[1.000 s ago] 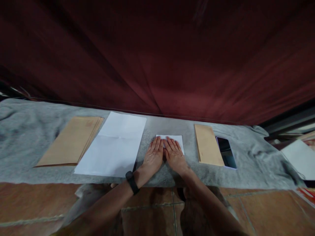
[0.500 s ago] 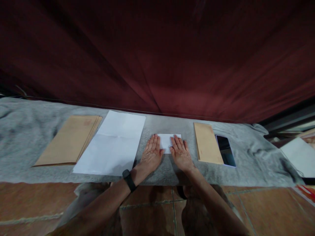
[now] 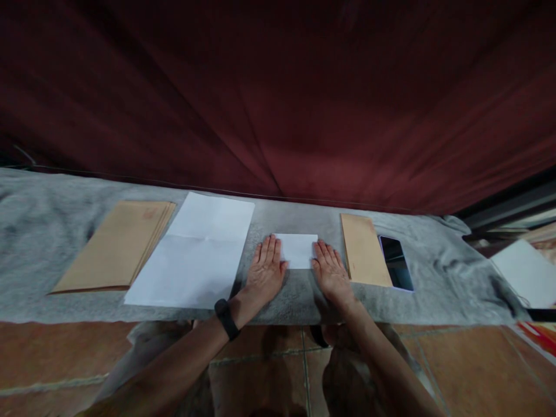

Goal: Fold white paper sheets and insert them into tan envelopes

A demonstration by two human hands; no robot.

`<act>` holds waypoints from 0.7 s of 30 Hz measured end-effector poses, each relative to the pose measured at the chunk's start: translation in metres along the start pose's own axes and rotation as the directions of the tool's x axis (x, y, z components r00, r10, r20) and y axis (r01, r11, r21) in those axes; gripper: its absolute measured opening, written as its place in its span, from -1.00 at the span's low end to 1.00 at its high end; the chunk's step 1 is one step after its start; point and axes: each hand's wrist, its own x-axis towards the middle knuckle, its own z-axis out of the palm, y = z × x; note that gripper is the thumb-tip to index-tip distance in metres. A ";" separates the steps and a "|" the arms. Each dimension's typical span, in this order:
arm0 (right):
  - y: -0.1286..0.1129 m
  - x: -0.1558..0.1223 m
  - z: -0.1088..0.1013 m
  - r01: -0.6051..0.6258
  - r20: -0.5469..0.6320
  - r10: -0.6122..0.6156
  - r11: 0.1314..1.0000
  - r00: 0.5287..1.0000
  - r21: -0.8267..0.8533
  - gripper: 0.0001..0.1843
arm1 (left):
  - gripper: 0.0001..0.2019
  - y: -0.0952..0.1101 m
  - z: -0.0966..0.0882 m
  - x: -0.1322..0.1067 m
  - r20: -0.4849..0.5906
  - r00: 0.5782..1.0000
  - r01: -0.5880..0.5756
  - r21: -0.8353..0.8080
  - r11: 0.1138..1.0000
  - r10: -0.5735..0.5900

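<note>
A small folded sheet of white paper (image 3: 297, 252) lies flat on the grey cloth between my hands. My left hand (image 3: 266, 266) rests flat over its left end, fingers stretched out and pointing away from me. At the right end, my right hand (image 3: 330, 270) lies flat with its fingertips at the paper's edge, fingers extended. Neither hand grips anything. To the left of my left hand are larger white sheets of paper (image 3: 195, 255), with a crease across the middle. Right of my right hand lies a small stack of brown envelopes (image 3: 367, 252).
Larger brown envelopes (image 3: 113, 246) are stacked at the left, beside the white sheets. A phone (image 3: 397, 263) lies by the small envelopes. Grey cloth (image 3: 452, 278) covers the narrow surface. A dark red curtain (image 3: 278, 104) hangs behind it. A white flat object (image 3: 525, 272) is at far right.
My right hand has slid to the right along the folded paper, uncovering more of it. My left hand stays at the left end. The view has shifted slightly.
</note>
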 end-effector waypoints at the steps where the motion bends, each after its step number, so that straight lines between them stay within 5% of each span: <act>1: 0.001 -0.001 0.000 0.001 -0.008 -0.001 1.000 1.000 -0.004 -0.43 | -0.39 0.000 -0.001 0.000 0.001 1.000 0.001 0.001 1.000 -0.001; 8: 0.003 0.004 -0.010 0.006 -0.054 -0.003 0.998 0.999 0.057 -0.42 | -0.36 0.001 -0.001 -0.001 0.003 1.000 0.008 -0.009 1.000 -0.008; 15: -0.033 0.025 -0.010 0.156 -0.014 -0.158 0.953 0.987 0.258 -0.41 | -0.35 0.000 0.003 -0.001 -0.028 1.000 0.005 -0.049 0.999 -0.007; 21: -0.049 0.034 0.001 0.178 0.057 -0.196 0.958 0.979 0.226 -0.44 | -0.39 -0.002 0.004 -0.001 -0.024 1.000 -0.001 -0.051 0.999 0.000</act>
